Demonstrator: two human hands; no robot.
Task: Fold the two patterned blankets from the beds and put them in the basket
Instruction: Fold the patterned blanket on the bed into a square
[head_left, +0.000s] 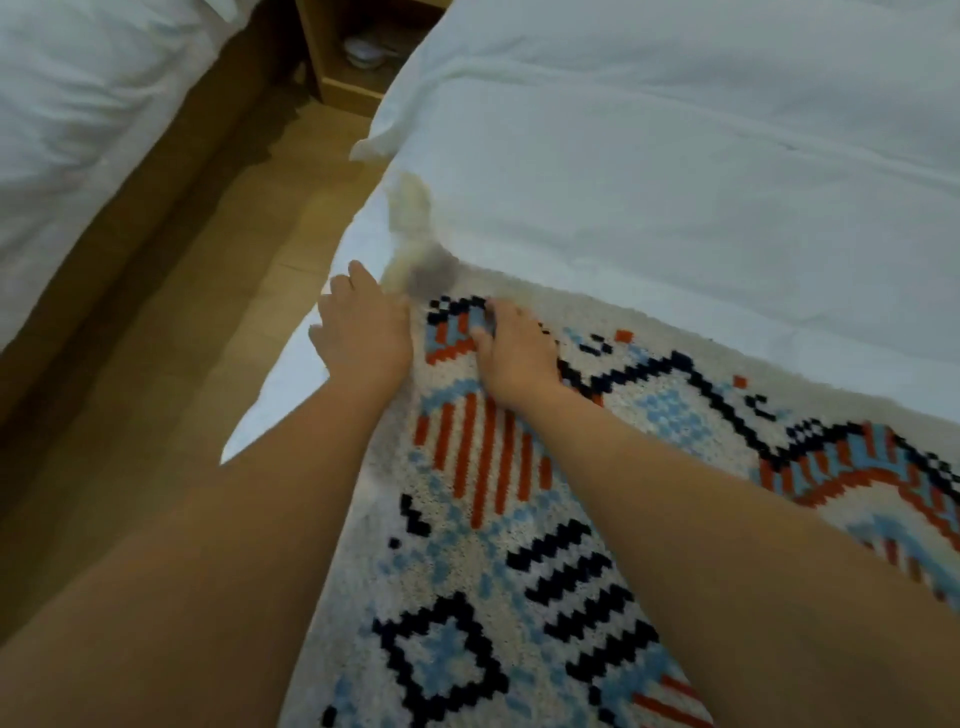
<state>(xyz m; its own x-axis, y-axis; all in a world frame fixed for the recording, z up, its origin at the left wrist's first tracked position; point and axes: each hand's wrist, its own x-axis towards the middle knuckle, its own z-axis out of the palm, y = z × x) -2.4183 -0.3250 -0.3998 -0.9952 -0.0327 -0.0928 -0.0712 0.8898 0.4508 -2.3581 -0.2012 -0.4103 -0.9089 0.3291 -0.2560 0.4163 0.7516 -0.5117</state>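
A knitted patterned blanket (519, 545), cream with black, orange and light blue blocks, lies spread on the right bed. Both my hands are at its far left corner. My left hand (363, 327) rests at the blanket's edge with its fingers spread, over the white sheet. My right hand (511, 348) presses on the blanket close beside it, fingers curled into the knit near the corner. A blurred tassel or fringe sticks up just beyond the hands. The basket and a second blanket are not in view.
The right bed carries a white duvet (675, 171) beyond the blanket. A second white bed (78, 104) stands at the left across a wooden floor aisle (171, 332). A wooden nightstand (358, 57) sits between the beds at the far end.
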